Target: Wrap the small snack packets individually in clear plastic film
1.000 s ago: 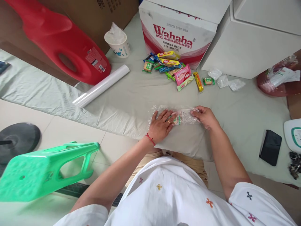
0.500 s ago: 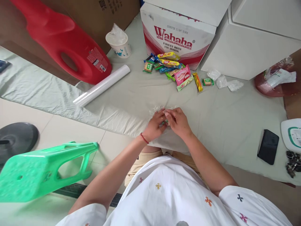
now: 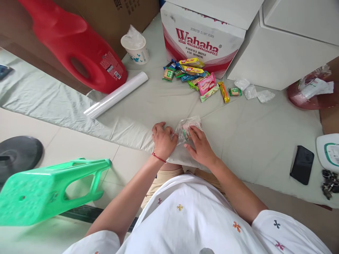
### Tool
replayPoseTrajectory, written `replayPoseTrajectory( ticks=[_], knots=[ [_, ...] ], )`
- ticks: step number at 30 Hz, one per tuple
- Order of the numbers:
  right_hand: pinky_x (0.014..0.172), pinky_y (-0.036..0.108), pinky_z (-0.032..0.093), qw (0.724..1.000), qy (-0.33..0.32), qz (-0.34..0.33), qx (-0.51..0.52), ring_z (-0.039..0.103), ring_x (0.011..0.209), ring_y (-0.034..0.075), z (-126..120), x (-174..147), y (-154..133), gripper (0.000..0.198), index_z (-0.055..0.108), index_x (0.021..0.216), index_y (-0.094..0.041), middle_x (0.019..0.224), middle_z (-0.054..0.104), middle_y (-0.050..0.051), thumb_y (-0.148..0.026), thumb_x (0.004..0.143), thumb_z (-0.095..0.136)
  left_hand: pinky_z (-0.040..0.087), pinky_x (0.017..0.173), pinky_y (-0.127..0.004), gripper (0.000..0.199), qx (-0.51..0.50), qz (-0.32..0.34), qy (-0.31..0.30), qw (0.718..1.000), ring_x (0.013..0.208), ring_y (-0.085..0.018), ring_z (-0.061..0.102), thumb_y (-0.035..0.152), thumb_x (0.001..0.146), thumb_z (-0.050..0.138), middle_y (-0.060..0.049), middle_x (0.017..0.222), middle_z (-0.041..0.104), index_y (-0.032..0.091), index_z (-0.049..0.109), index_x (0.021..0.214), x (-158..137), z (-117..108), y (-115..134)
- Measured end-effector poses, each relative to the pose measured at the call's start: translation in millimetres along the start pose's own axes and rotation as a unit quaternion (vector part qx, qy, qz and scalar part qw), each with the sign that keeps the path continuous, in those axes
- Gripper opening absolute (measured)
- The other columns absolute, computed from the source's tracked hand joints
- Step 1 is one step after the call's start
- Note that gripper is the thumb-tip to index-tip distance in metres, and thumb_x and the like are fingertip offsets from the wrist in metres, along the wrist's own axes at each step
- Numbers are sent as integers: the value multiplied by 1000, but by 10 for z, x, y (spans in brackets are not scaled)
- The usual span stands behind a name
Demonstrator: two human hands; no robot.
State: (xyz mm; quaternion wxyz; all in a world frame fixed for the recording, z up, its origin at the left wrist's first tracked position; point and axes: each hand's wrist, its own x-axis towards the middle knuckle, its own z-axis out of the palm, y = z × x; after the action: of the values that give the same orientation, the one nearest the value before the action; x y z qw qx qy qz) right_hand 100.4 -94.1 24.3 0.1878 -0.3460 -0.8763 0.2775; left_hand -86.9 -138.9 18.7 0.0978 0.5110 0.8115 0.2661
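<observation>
A small clear plastic bag (image 3: 194,121) lies on the cloth in front of me, with something pinkish and a bit of green showing through it; I cannot make out its contents. My right hand (image 3: 201,148) rests its fingertips on the bag, thumb and fingers apart. Just left of it, my left hand (image 3: 163,141), with a red string at the wrist, lies palm down with loosely bent fingers apart, its thumb side by the bag's edge. Beyond, a pile of wrapped snacks (image 3: 208,84) leans near the Wahaha carton (image 3: 200,38).
Several crumpled clear plastic pieces (image 3: 250,92) lie right of the snacks. A white film roll (image 3: 116,95), a red jug (image 3: 87,60) and a paper cup (image 3: 139,54) stand or lie to the left. At right are a black phone (image 3: 302,165) and keys (image 3: 331,183); a green stool (image 3: 53,190) is below left.
My hands were pinched together over the plastic; they have moved apart, left hand leftward, right hand slightly down. The bag now lies flatter and shows more of itself.
</observation>
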Motion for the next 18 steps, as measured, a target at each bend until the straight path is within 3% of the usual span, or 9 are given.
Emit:
replayPoseTrajectory(
  ticks=[4, 6, 9, 11, 14, 16, 18],
  knots=[
    [120, 48, 42, 998, 24, -4, 49, 44, 147, 27, -46, -87, 72, 55, 42, 159, -22, 161, 45, 14, -38, 106, 44, 50, 85, -43, 9, -65, -18, -78, 995, 91, -28, 62, 32, 83, 59, -9, 95, 64, 23, 59, 81, 64, -218, 8],
    [117, 47, 43, 999, 25, 10, 24, 50, 140, 27, -42, -78, 66, 49, 50, 154, -22, 159, 49, 11, -34, 107, 42, 46, 69, -33, 15, -135, -52, -132, 981, 69, -19, 55, 38, 84, 60, 0, 73, 58, 24, 56, 79, 104, -351, 43],
    [108, 48, 47, 999, 16, 36, -30, 56, 126, 29, -18, -42, 24, 45, 59, 147, -25, 155, 55, 7, -29, 107, 41, 35, 57, -27, 24, -254, -111, -163, 947, 57, -13, 46, 43, 80, 68, 5, 61, 50, 23, 54, 76, 155, -456, 208],
    [103, 48, 48, 998, 23, 43, -48, 56, 119, 30, 3, -28, 2, 43, 62, 144, -26, 155, 54, 8, -27, 106, 43, 33, 53, -25, 25, -337, -147, -165, 915, 53, -11, 43, 41, 77, 71, 6, 59, 49, 22, 55, 76, 184, -420, 385],
    [102, 49, 49, 997, 59, 44, -24, 54, 117, 30, 27, -27, 30, 38, 69, 135, -24, 153, 51, 13, -25, 103, 48, 35, 52, -24, 22, -458, -215, -186, 843, 48, -9, 46, 34, 77, 73, 6, 57, 52, 20, 55, 78, 223, -244, 672],
    [103, 50, 49, 996, 76, 43, 29, 53, 120, 30, 21, -30, 105, 33, 72, 126, -22, 148, 52, 15, -29, 102, 52, 38, 52, -23, 16, -510, -251, -199, 798, 50, -10, 52, 29, 80, 69, 3, 60, 57, 19, 56, 82, 237, -113, 812],
    [106, 50, 49, 990, 71, 43, 116, 52, 126, 30, -16, -37, 211, 31, 74, 120, -22, 146, 53, 15, -38, 101, 55, 38, 52, -23, 8, -536, -265, -205, 775, 54, -10, 56, 23, 82, 63, -1, 70, 64, 17, 59, 88, 234, -17, 878]
  ],
)
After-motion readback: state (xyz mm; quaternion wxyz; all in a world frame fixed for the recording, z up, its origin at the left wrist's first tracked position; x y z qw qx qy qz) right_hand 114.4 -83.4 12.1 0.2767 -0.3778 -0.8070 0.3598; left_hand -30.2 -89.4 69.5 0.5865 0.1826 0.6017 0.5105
